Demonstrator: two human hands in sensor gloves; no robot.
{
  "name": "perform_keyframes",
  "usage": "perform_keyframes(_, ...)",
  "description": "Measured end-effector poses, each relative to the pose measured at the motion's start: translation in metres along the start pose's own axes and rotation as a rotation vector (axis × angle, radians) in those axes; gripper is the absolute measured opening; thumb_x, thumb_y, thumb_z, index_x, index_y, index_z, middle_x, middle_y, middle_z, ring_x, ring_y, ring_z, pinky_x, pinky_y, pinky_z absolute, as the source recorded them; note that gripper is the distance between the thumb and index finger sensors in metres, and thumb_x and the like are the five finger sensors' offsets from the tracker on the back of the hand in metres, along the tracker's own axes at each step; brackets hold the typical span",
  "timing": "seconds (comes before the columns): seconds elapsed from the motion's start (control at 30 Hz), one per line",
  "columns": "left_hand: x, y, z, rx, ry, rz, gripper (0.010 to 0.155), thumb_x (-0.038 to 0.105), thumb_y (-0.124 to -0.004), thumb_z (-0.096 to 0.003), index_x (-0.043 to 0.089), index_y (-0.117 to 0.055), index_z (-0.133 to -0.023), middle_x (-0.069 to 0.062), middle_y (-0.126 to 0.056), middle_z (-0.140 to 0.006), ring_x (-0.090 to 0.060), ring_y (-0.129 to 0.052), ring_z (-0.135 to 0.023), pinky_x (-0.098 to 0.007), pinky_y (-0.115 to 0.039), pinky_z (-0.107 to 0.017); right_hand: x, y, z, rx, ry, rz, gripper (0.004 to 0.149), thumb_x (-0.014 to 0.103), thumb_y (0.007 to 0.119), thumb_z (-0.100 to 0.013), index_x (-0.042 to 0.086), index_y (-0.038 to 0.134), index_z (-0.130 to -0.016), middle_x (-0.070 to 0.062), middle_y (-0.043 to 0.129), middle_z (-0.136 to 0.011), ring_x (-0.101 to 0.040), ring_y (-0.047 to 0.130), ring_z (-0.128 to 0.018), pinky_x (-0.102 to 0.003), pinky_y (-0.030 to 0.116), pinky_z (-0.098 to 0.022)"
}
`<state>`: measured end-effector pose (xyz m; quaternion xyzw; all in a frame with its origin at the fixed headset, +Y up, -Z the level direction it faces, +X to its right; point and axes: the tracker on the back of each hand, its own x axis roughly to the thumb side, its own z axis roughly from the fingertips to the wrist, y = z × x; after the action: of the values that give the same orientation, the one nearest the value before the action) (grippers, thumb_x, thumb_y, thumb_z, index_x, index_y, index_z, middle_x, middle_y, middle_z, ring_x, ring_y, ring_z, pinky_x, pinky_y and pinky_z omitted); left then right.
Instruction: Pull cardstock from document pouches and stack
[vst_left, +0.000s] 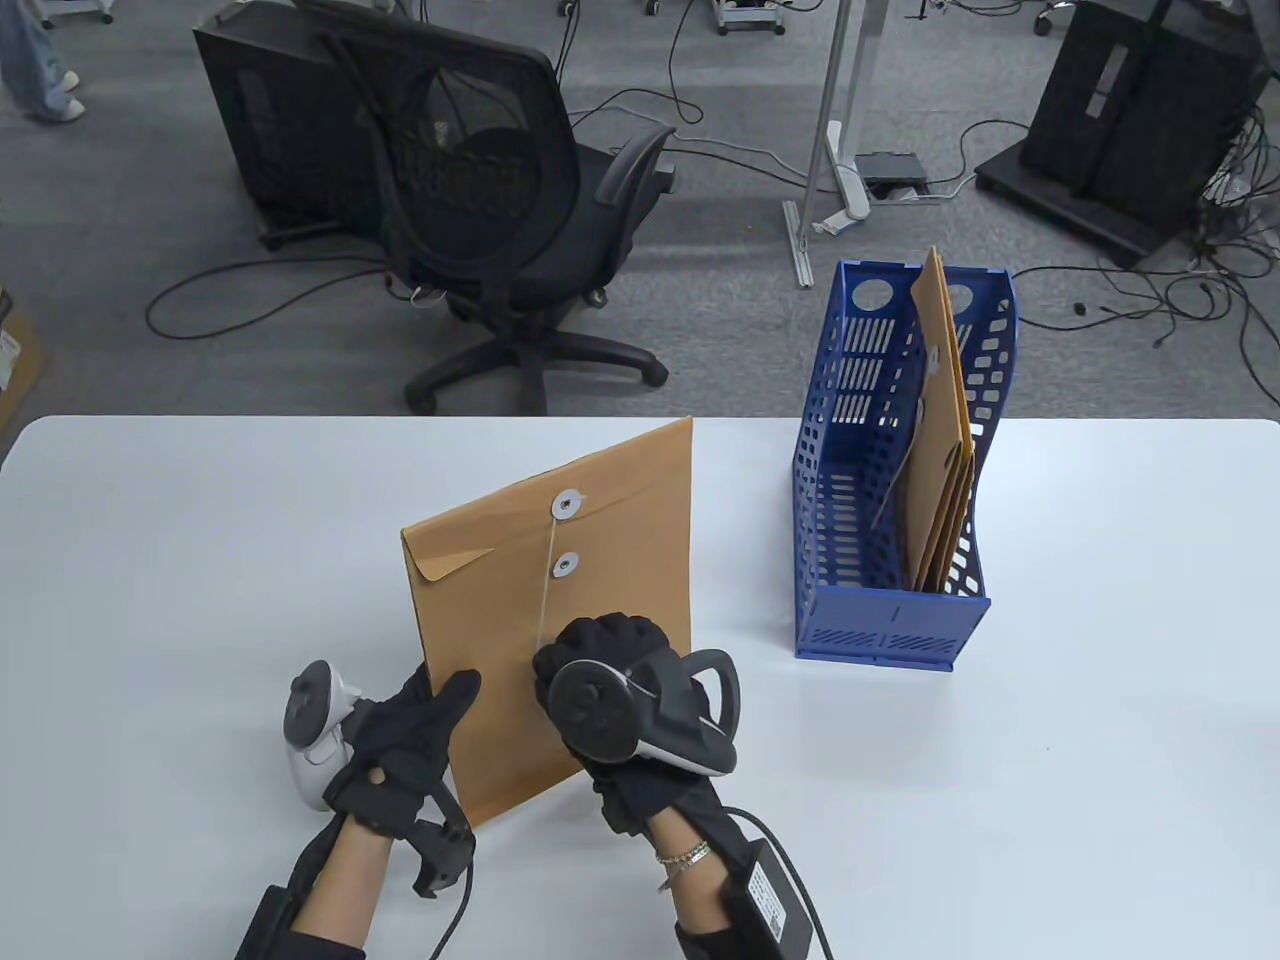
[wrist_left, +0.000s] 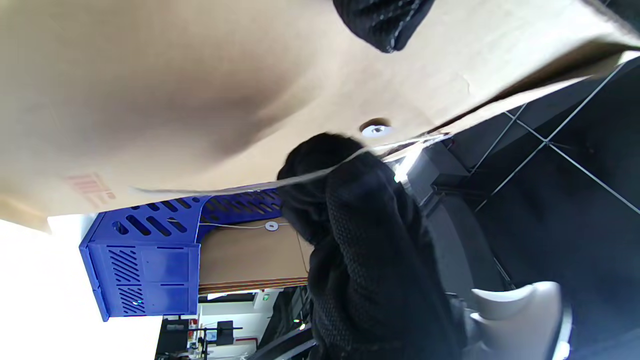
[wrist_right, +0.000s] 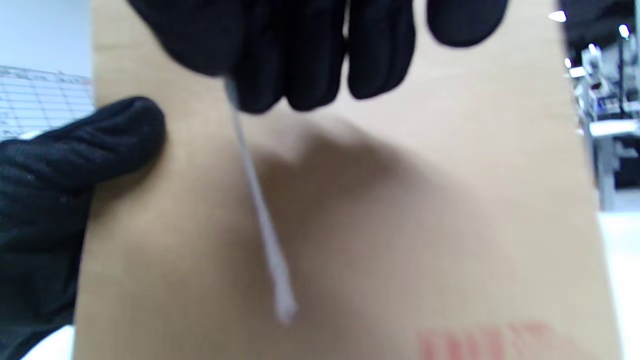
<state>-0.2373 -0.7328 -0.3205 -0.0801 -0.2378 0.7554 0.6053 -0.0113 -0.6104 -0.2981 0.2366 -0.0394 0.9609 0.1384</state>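
Kraft string-tie document pouch (vst_left: 560, 600) held upright over the white table (vst_left: 1100, 750), tilted, flap end up, closure face toward camera. Left hand (vst_left: 405, 745) grips the lower left edge, thumb on the front face: looks like a steadying hold so the pouch stays put under string tension. Right hand (vst_left: 625, 690) closed in front of the lower right part, fingers (wrist_right: 300, 55) pinching the white closure string (vst_left: 545, 590). String runs taut from the upper washer (vst_left: 568, 504) past the lower washer (vst_left: 567, 566) down to the pinch; free end dangles below the fingers in right wrist view. Reads as unwinding the tie, flap (vst_left: 470, 545) not yet lifted. No cardstock visible outside a pouch, no stack anywhere, so task judged early. Blue magazine file (vst_left: 890, 520) stands to the right on the table, well apart from the hands, holding several more pouches (vst_left: 940, 450) upright, probably the remaining queue. Next likely needs string fully clear of both washers, then flap opened with the left hold kept. Risk: tugging sideways could snag string or tear a washer.
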Motion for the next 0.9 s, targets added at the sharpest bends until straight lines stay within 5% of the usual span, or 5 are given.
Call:
perform_keyframes(0.07,0.0,0.003,0.0,-0.005,-0.021,0.054,0.051,0.039,-0.068,-0.0559,0.049,-0.054,-0.104,-0.002,-0.075,-0.111,-0.026,-0.082,-0.098,-0.047,-0.071,-0.068,-0.013,-0.005,0.004,-0.003,0.091,-0.095,0.061,0.05,0.053,-0.059,0.008,0.086,-0.09,-0.019,0.079,-0.097,-0.046,0.07,-0.092,-0.067,0.05,-0.071)
perform_keyframes(0.23,0.0,0.004,-0.001,-0.038,-0.039,0.088,0.051,0.038,-0.069,-0.0553,0.049,-0.058,-0.103,-0.002,-0.076,-0.111,-0.026,-0.083,-0.097,-0.048,-0.071,-0.067,-0.041,-0.011,0.022,-0.525,0.193,-0.258,0.054,0.044,0.059,-0.06,0.025,0.06,-0.11,-0.01,0.059,-0.116,-0.041,0.058,-0.105,-0.055,0.05,-0.078)
perform_keyframes(0.53,0.012,-0.002,-0.007,-0.103,-0.013,-0.036,0.051,0.028,-0.069,-0.0547,0.051,-0.063,-0.1,0.0,-0.07,-0.115,-0.027,-0.075,-0.104,-0.051,-0.064,-0.072,-0.032,-0.025,0.028,-0.592,0.152,-0.103,0.063,0.031,0.053,-0.061,0.042,0.018,-0.112,0.002,0.011,-0.123,-0.025,0.023,-0.115,-0.05,0.033,-0.085)
perform_keyframes(0.67,0.018,0.005,-0.005,-0.07,-0.016,-0.138,0.05,0.028,-0.07,-0.0537,0.052,-0.068,-0.097,0.002,-0.07,-0.115,-0.026,-0.073,-0.105,-0.051,-0.063,-0.073,-0.028,-0.047,0.037,-0.721,0.063,-0.131,0.056,0.027,0.054,-0.06,0.042,0.039,-0.111,0.005,0.037,-0.123,-0.023,0.042,-0.115,-0.048,0.041,-0.085)
perform_keyframes(0.9,0.018,0.013,0.0,0.011,-0.036,-0.184,0.048,0.026,-0.072,-0.0526,0.052,-0.073,-0.094,0.003,-0.071,-0.114,-0.027,-0.072,-0.106,-0.052,-0.062,-0.074,-0.024,-0.097,0.036,-0.636,0.027,0.041,0.043,0.027,0.061,-0.059,0.036,0.07,-0.1,0.003,0.078,-0.102,-0.025,0.079,-0.095,-0.05,0.056,-0.081)
